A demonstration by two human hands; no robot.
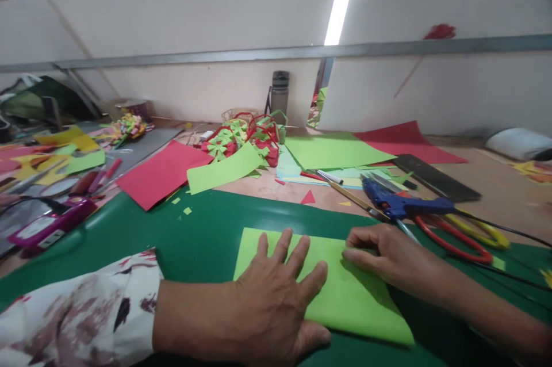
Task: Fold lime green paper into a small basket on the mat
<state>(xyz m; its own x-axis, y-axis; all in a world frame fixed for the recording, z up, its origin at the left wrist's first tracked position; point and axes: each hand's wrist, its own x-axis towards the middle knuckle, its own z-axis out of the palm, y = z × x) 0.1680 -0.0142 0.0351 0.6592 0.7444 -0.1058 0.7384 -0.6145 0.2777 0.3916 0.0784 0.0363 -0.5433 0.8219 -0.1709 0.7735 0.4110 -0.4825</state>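
Observation:
A light green folded paper sheet (345,292) lies on a dark green mat (207,240) in front of me. My left hand (271,304) rests flat on the sheet's left part with its fingers spread. My right hand (388,257) lies at the sheet's far right edge, fingers together and pressing down on the paper's fold. Neither hand holds anything.
Just beyond my right hand lie a blue glue gun (401,203), red and yellow scissors (457,234) and a black ruler (435,177). Red paper (159,174), green sheets (332,151), a pile of paper flowers (241,140) and a grey bottle (280,91) sit farther back. A purple tool (52,226) lies at the left.

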